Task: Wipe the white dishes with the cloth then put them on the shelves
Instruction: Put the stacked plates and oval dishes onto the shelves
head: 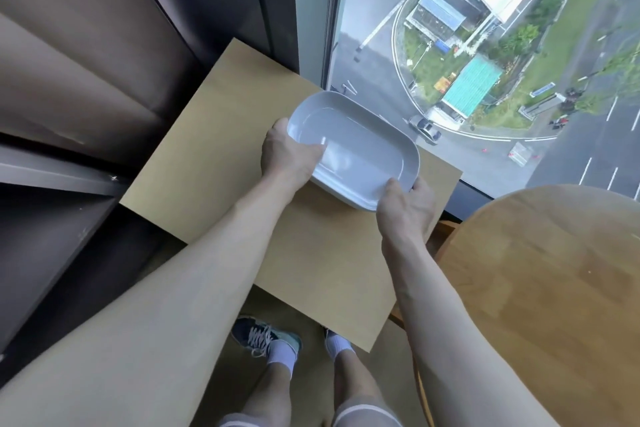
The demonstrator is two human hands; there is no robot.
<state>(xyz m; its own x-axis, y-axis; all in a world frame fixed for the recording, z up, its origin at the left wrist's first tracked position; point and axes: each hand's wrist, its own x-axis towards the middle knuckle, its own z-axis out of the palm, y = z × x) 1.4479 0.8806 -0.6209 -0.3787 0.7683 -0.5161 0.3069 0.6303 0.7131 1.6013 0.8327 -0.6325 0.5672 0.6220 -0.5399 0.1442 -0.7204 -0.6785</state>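
A white rectangular dish [360, 146] with rounded corners is held in the air above a tan board [214, 149]. My left hand [287, 152] grips its left rim, thumb lying inside the dish. My right hand [403, 208] grips the near right corner, thumb over the rim and fingers underneath. The dish looks like two stacked, tilted slightly toward me. No cloth is in view.
Dark shelves [62, 184] run along the left. A round wooden table [540, 274] stands at the right. A floor-to-ceiling window [485, 45] lies straight ahead. My feet [266, 340] are below the tan board.
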